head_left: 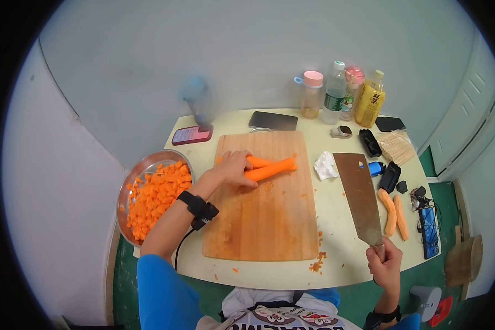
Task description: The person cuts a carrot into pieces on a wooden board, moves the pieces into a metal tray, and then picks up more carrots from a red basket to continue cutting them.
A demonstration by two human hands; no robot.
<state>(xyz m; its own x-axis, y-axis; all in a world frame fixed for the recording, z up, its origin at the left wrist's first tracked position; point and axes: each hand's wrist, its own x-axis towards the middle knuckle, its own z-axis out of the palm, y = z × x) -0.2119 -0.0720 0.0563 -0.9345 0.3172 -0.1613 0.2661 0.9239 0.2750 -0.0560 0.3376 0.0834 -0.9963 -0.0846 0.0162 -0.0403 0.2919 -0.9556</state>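
My left hand (238, 168) is closed over two peeled carrots, a front carrot (272, 169) and a rear carrot (258, 161), which lie side by side across the upper part of a wooden cutting board (258, 220). Their right ends stick out past my fingers. At the right, my right hand (386, 263) grips the handle of a cleaver (359, 192), whose wide blade points away from me over the table, apart from the board. Left of the board, a metal bowl (121, 212) holds many diced carrot pieces (159, 190).
Two more carrots (389, 212) lie right of the blade. A crumpled tissue (325, 165) sits between board and cleaver. Carrot scraps (317, 263) dot the table's front. Several bottles (335, 93), a phone (192, 135), a dark phone (273, 120) and a toothpick bundle (399, 146) stand or lie farther back.
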